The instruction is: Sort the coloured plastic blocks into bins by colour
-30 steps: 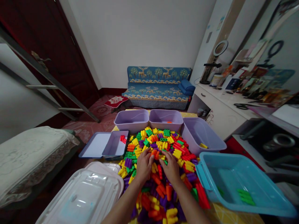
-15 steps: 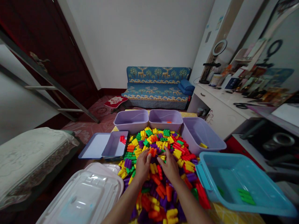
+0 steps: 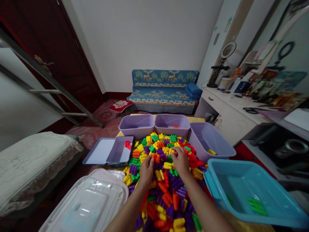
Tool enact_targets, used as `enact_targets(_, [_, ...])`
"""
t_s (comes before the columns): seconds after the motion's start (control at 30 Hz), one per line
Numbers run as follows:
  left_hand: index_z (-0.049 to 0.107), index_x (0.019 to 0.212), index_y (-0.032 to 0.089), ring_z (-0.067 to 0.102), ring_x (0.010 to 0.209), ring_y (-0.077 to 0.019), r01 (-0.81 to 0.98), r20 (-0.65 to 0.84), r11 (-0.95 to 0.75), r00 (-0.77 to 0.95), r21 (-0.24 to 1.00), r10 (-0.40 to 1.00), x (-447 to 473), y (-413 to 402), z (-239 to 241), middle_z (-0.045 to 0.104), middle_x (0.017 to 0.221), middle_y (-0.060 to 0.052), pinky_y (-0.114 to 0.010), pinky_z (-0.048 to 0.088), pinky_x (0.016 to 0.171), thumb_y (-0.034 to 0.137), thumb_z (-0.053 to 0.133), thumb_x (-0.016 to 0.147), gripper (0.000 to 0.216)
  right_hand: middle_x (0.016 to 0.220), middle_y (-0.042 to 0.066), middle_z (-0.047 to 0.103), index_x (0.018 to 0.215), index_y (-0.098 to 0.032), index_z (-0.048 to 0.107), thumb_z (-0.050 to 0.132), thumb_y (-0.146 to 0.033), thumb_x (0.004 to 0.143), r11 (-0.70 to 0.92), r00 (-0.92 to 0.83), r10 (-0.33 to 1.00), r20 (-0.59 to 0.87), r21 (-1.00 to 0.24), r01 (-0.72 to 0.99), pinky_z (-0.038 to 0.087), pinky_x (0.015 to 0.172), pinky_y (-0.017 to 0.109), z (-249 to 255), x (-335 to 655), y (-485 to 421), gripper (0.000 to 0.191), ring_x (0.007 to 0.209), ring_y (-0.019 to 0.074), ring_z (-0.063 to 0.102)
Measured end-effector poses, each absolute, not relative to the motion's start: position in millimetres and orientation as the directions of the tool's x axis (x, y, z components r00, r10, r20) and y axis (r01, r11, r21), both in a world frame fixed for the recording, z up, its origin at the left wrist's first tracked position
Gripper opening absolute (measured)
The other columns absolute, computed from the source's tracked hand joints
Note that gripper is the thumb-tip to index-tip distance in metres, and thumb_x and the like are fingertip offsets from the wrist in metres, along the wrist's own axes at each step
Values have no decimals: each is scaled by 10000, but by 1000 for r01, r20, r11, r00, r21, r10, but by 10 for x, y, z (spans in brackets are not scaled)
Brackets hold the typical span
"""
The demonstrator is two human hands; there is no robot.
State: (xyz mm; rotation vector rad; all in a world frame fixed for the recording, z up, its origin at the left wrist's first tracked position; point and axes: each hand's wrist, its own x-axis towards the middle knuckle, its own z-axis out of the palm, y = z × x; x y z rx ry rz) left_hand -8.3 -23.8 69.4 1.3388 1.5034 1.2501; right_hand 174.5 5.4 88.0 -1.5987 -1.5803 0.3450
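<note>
A big pile of plastic blocks (image 3: 166,180) in red, orange, yellow, green and purple covers the table in front of me. My left hand (image 3: 146,170) rests on the pile with its fingers pinched on an orange block (image 3: 156,158). My right hand (image 3: 181,162) lies a little farther back and to the right. Its fingers are curled down among yellow and green blocks, and what they grip is hidden.
Three purple bins (image 3: 136,125) (image 3: 172,123) (image 3: 209,141) ring the pile's far side. A small purple box (image 3: 118,154) at the left holds a red block (image 3: 127,145). A blue tub (image 3: 243,190) with green blocks (image 3: 257,206) stands at the right, a clear lidded container (image 3: 89,203) near left.
Both hands have moved forward over the pile and apart, the right one farther back and to the right. Blocks under them have shifted.
</note>
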Motion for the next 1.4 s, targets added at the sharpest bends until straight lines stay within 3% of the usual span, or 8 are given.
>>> enact_targets(0.1, [683,1013,150,651,962,-275,237,60,-15,-188,971,980,-79,-246,691,729,1015,-101,-383,482,871,483,488,852,417,1167,114,626,1088,-168,670,524,-120,776,216,113,898,426,-649,729,426,1062,401,885,1735,119,348,1168,244,557])
enact_targets(0.3, [682,1002,160,647,945,-261,226,71,-30,-173,974,982,-75,-250,707,727,993,-84,-363,482,855,493,489,861,409,1107,125,630,1137,-165,671,587,-148,780,129,96,944,315,-622,772,467,1001,409,797,1722,125,367,1112,270,577])
enact_targets(0.53, [687,1049,147,654,1017,-287,234,46,-7,-165,972,985,-83,-225,670,730,1064,-112,-406,481,922,453,507,840,412,1028,92,684,1076,-163,697,601,-218,782,78,19,993,114,-780,620,543,781,333,816,1714,116,313,772,179,654])
enact_targets(0.8, [690,1145,172,621,1151,-277,210,88,-72,-68,975,994,-113,-216,533,698,1208,-106,-437,441,1025,276,553,817,371,951,58,727,944,-199,725,547,-250,787,168,-73,986,152,-875,453,547,814,342,926,1699,-47,243,863,202,681])
enact_targets(0.87, [689,1144,173,633,1124,-273,205,80,-67,-55,976,995,-120,-216,530,709,1175,-101,-434,454,1009,252,564,805,370,957,80,726,941,-186,720,511,-248,814,160,47,975,217,-835,527,533,870,374,949,1833,-26,253,910,221,674])
enact_targets(1.0, [688,1129,175,636,1104,-266,222,84,-67,-66,973,994,-117,-214,515,713,1147,-96,-432,458,1000,226,570,794,359,1126,138,676,1053,-146,697,462,-133,782,79,244,869,431,-607,790,446,1014,437,891,2206,61,359,1103,272,596])
enact_targets(1.13, [692,1100,182,631,1098,-256,250,106,-84,-78,965,991,-105,-218,496,711,1137,-87,-415,453,1002,229,566,799,329,1223,152,650,1205,-117,640,414,-55,771,-3,210,895,393,-465,885,420,1041,420,701,2414,95,493,1154,266,579])
enact_targets(1.4, [683,1125,182,619,1120,-253,284,113,-86,-81,955,990,-119,-224,493,703,1162,-90,-404,444,1008,219,559,806,344,1124,133,693,1189,-156,658,538,-226,854,35,139,907,399,-398,917,446,950,422,647,2284,50,363,1066,282,592])
